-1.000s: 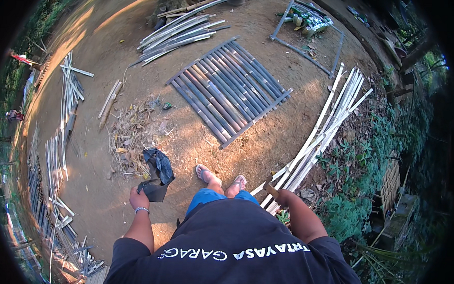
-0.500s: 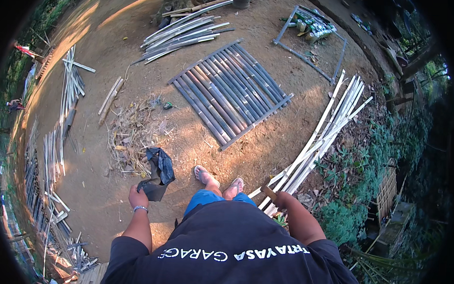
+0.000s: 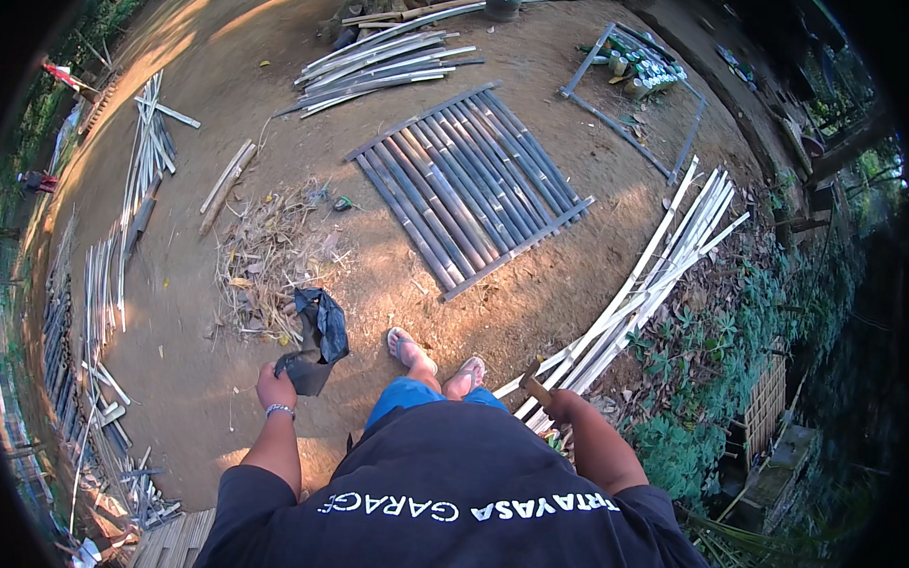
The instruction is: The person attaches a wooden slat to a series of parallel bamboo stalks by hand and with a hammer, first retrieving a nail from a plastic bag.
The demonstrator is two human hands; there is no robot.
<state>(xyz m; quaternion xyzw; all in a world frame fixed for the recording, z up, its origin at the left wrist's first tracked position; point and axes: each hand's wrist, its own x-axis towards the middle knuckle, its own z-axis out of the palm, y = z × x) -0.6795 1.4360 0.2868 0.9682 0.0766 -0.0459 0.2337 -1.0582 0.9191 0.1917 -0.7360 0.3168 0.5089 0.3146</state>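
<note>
My left hand (image 3: 276, 386) is closed on the edge of a crumpled black plastic bag (image 3: 321, 337), which hangs out over the bare ground left of my feet. In my right hand (image 3: 566, 407) is a hammer (image 3: 537, 390) with a wooden handle, held beside my right hip, its head pointing away from me. Ahead of my feet lies a panel of dark bamboo poles (image 3: 468, 189), set side by side between two crosspieces. A bundle of pale bamboo strips (image 3: 647, 281) lies on the ground beyond the hammer.
Left of the panel is a heap of dry leaves and shavings (image 3: 270, 263). More strips (image 3: 382, 71) lie at the back, others (image 3: 104, 282) at far left. A frame (image 3: 605, 119) at far right surrounds bottles and cans (image 3: 637, 65). Green plants (image 3: 685, 432) border the right side.
The view has shifted slightly, so the ground things sit a little differently in it. Both hands keep their hold, with the bag and the hammer nearly where they were.
</note>
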